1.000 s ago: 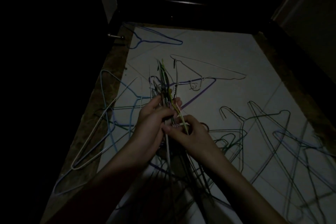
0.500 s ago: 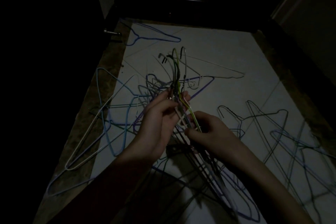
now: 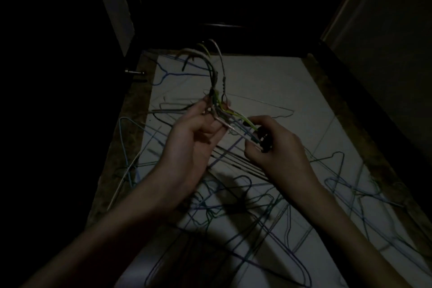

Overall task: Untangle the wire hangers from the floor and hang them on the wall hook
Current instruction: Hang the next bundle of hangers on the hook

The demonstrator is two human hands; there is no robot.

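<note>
The room is very dark. I hold a bundle of wire hangers [image 3: 216,82] above the floor, their hooks curving up and to the left. My left hand [image 3: 191,138] grips the bundle at the necks, just below the hooks. My right hand [image 3: 273,145] pinches the shoulder wires of the same bundle a little lower and to the right. Several more wire hangers [image 3: 233,206], blue, green and dark, lie tangled on the pale tiled floor [image 3: 268,82] under my arms. A blue hanger [image 3: 173,73] lies alone at the far left. No wall hook is visible.
A brown border strip [image 3: 131,119] runs along the left of the floor beside a dark door with a metal stopper [image 3: 134,72]. A dark threshold [image 3: 222,28] closes the far end. A pale wall [image 3: 385,54] stands on the right. A white hanger [image 3: 126,175] lies over the left border.
The bundle has risen and tilted, so the hooks now curve left above my left hand. My right hand has slid right along the shoulder wires. The camera has tipped forward.
</note>
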